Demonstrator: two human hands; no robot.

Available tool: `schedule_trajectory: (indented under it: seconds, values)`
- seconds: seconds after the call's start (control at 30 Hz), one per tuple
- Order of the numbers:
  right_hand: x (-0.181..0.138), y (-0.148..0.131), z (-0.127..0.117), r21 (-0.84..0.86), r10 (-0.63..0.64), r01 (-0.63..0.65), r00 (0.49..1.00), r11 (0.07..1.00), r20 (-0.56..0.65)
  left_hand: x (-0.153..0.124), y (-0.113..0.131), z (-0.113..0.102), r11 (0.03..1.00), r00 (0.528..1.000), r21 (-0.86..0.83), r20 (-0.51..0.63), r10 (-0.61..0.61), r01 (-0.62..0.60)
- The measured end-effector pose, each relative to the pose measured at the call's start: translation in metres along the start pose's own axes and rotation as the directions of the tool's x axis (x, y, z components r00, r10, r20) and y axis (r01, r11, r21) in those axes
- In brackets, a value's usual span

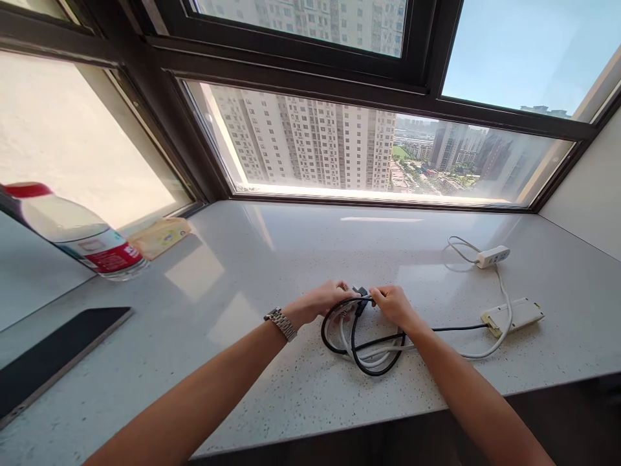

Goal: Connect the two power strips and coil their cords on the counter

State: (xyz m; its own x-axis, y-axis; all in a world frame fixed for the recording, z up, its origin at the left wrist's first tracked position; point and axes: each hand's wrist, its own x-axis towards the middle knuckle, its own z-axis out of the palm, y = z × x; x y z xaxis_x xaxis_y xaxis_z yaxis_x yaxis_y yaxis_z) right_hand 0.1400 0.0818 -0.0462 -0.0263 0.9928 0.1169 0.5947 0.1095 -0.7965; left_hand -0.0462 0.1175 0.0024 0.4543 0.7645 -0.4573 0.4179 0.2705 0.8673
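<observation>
While both hands meet at lower centre of the frame, the left hand (324, 299) and the right hand (394, 303) each have their fingers pinched shut on the top of a coiled bundle of cables (361, 340), black and white loops together, apparently to keep the coils gathered. The bundle lies flat on the bench (272, 259), its loops hanging toward the lower edge of the frame. From it the cords trail rightward, the long run lying roughly left to right, ending near a white power strip (514, 315) and a small white adapter (492, 257) further up. A bottle (77, 236) stands at far left.
</observation>
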Motion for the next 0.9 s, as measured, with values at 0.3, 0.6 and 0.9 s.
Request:
schedule_trajectory:
  seconds: [0.3,0.6,0.9]
  values:
    - [-0.002,0.006,-0.001,0.008,-0.063,0.063,0.997,0.998,0.038,0.019,0.010,0.007,0.995,0.999,0.082,0.000,0.050,-0.050]
    - [0.002,0.014,-0.019,-0.187,-0.015,-0.013,0.989,0.982,-0.148,0.011,-0.003,-0.019,0.970,0.944,-0.204,-0.323,0.060,-0.132]
    - [0.015,0.000,-0.016,-0.517,0.065,-0.116,0.991,0.848,-0.116,0.013,0.000,0.011,0.620,0.772,0.743,-0.232,0.592,-0.252]
